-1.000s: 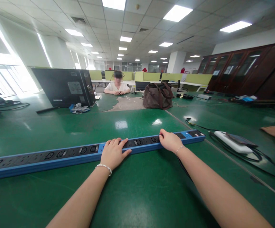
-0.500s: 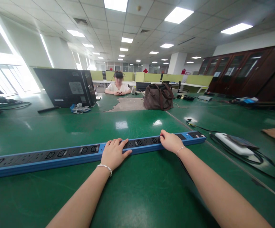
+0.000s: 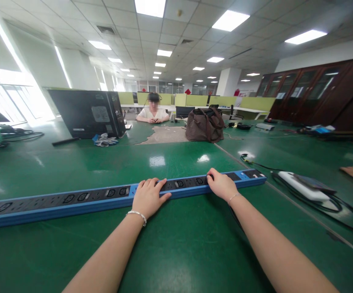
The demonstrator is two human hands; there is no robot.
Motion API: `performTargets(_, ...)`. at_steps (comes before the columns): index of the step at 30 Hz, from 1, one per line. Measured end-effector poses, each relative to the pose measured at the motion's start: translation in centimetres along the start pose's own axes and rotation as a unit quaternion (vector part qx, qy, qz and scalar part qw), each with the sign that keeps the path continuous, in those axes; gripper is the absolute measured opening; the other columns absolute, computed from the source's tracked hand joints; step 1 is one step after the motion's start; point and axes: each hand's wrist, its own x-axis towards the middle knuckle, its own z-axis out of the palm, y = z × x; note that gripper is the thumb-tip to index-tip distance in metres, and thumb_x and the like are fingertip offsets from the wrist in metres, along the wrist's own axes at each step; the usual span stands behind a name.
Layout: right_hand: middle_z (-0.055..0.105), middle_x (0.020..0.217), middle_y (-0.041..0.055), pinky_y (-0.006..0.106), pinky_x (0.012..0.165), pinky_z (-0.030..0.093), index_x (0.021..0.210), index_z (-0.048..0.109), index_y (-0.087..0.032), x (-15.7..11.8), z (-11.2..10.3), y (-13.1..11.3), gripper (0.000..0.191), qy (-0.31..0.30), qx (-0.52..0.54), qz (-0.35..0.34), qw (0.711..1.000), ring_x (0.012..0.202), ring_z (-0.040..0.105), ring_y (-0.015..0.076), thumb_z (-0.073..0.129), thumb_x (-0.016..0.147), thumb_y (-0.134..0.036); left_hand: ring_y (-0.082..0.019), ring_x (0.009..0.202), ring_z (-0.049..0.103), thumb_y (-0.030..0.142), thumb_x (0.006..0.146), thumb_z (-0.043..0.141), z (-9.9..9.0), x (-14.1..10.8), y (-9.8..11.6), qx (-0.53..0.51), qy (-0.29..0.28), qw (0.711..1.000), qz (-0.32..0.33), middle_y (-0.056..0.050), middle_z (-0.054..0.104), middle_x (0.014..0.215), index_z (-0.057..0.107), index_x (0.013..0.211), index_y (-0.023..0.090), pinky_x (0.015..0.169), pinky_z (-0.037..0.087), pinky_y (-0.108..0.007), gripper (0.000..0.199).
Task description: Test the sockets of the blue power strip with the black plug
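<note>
Lying on the bench (image 3: pixel 176 248), the strip (image 3: pixel 103 206) runs beneath the left hand (image 3: pixel 148 198), thumb spread from fingers (image 3: pixel 144 184); the right hand (image 3: pixel 223 185) curls at the sockets (image 3: pixel 180 184); whether its fingers (image 3: pixel 213 174) pinch anything, I cannot tell. Beyond stands a bag (image 3: pixel 205 127).

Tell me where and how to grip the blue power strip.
The blue power strip is probably best gripped from above, across its width just left of the left hand: it lies flat, long and narrow, with straight sides for thumb and fingers.
</note>
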Motion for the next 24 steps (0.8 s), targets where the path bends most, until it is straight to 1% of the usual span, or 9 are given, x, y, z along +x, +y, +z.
performTargets(4,0.067,0.085,0.0042,0.028,0.063,0.037,0.100,0.057,-0.026,0.1,0.4,0.4,0.029,0.020,0.033,-0.008,0.999,0.078,0.061,0.0209,0.034,0.084,-0.037,-0.023,0.108,0.047,0.056,0.082,0.038,0.1,0.0,-0.1,-0.001,0.004,1.000,0.005,-0.006,0.056,0.117,0.048,0.124,0.028,0.095,0.030,-0.038,0.052)
performTargets(8,0.067,0.086,0.0036,0.028,0.064,0.038,0.099,0.058,-0.026,0.1,0.4,0.6,0.029,0.039,0.054,-0.008,0.998,0.079,0.061,0.0211,0.036,0.083,-0.037,-0.023,0.107,0.048,0.057,0.082,0.037,0.2,0.0,-0.2,0.000,0.014,1.000,0.009,-0.006,0.056,0.115,0.049,0.124,0.027,0.094,0.031,-0.038,0.053)
performTargets(12,0.068,0.087,0.0043,0.028,0.066,0.039,0.099,0.060,-0.026,0.0,0.3,0.4,0.030,0.045,0.051,-0.002,0.998,0.080,0.061,0.0217,0.038,0.082,-0.036,-0.023,0.107,0.048,0.057,0.082,0.038,0.3,0.0,-0.2,0.000,0.014,1.000,0.010,-0.006,0.056,0.115,0.049,0.124,0.027,0.094,0.031,-0.039,0.052)
performTargets(15,0.068,0.087,0.0051,0.029,0.066,0.039,0.099,0.061,-0.025,-0.1,0.7,0.2,0.031,0.051,0.045,-0.001,0.998,0.079,0.061,0.0220,0.039,0.081,-0.036,-0.023,0.107,0.048,0.057,0.082,0.037,0.3,0.0,-0.2,0.000,0.012,1.000,0.007,-0.006,0.056,0.115,0.049,0.124,0.027,0.094,0.030,-0.039,0.053)
performTargets(18,0.068,0.084,0.0058,0.029,0.066,0.040,0.096,0.062,-0.024,0.0,0.6,0.3,0.029,0.060,0.049,-0.013,0.997,0.077,0.061,0.0219,0.041,0.080,-0.035,-0.023,0.107,0.048,0.057,0.082,0.038,0.3,0.0,-0.2,0.000,0.008,1.000,0.004,-0.006,0.056,0.116,0.049,0.124,0.028,0.095,0.030,-0.038,0.053)
performTargets(20,0.068,0.082,0.0058,0.028,0.065,0.040,0.093,0.063,-0.023,0.2,-0.7,0.7,0.028,0.094,0.075,-0.025,0.992,0.074,0.061,0.0205,0.042,0.080,-0.033,-0.023,0.107,0.048,0.058,0.081,0.038,0.4,0.1,-0.2,-0.001,0.009,1.000,0.001,-0.006,0.056,0.115,0.049,0.124,0.028,0.095,0.030,-0.038,0.053)
performTargets(21,0.068,0.081,0.0054,0.027,0.064,0.040,0.093,0.063,-0.022,0.3,-1.9,1.1,0.028,0.126,0.102,-0.030,0.986,0.073,0.060,0.0193,0.042,0.079,-0.033,-0.023,0.107,0.048,0.058,0.081,0.039,0.4,0.1,-0.2,-0.001,0.011,1.000,0.002,-0.005,0.057,0.115,0.049,0.123,0.029,0.095,0.030,-0.038,0.053)
performTargets(23,0.067,0.079,0.0044,0.026,0.060,0.039,0.093,0.063,-0.020,0.4,-5.0,1.7,0.029,0.219,0.162,-0.030,0.962,0.068,0.059,0.0170,0.043,0.079,-0.035,-0.023,0.107,0.048,0.058,0.081,0.039,0.4,0.1,-0.2,-0.003,0.011,1.000,0.004,-0.005,0.057,0.114,0.049,0.123,0.029,0.095,0.030,-0.038,0.052)
performTargets(24,0.067,0.077,0.0043,0.025,0.058,0.038,0.092,0.063,-0.019,0.4,-6.8,1.9,0.030,0.252,0.181,-0.038,0.950,0.065,0.057,0.0162,0.044,0.078,-0.036,-0.023,0.107,0.048,0.058,0.081,0.039,0.5,0.1,-0.3,-0.004,0.010,1.000,0.005,-0.005,0.057,0.114,0.049,0.123,0.029,0.094,0.030,-0.039,0.053)
